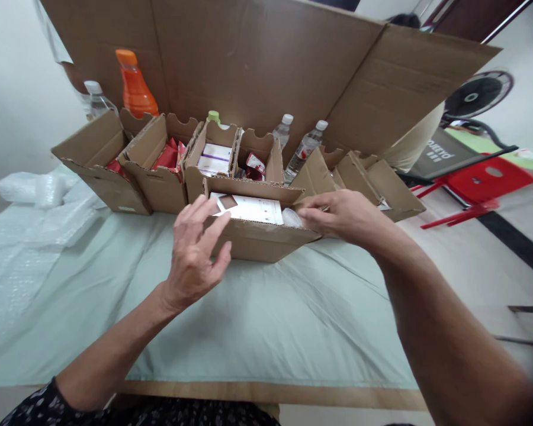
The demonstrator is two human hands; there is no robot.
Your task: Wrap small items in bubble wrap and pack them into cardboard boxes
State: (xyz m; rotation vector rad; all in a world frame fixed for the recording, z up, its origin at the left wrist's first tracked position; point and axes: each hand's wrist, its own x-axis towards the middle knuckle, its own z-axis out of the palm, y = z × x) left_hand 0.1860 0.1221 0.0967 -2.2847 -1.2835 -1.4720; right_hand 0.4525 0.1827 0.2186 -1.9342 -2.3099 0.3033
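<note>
A long cardboard box (266, 242) stands in front of the row of boxes on the green cloth. Inside it lie a white package (257, 209) and, at the right end, a clear plastic item (292, 218). At the box's left end is my left hand (198, 245), its fingers spread by the front edge and holding nothing. My right hand (340, 216) is over the right end beside the clear plastic item, fingers bent together; whether they hold something is hidden.
Behind are cardboard boxes (111, 186) with red packets (171, 155) and white boxes (215, 158). Bottles, one orange (135, 89), stand before a tall cardboard panel (257, 65). Bubble wrap (48, 201) lies left; a red stool (488, 180) is at right.
</note>
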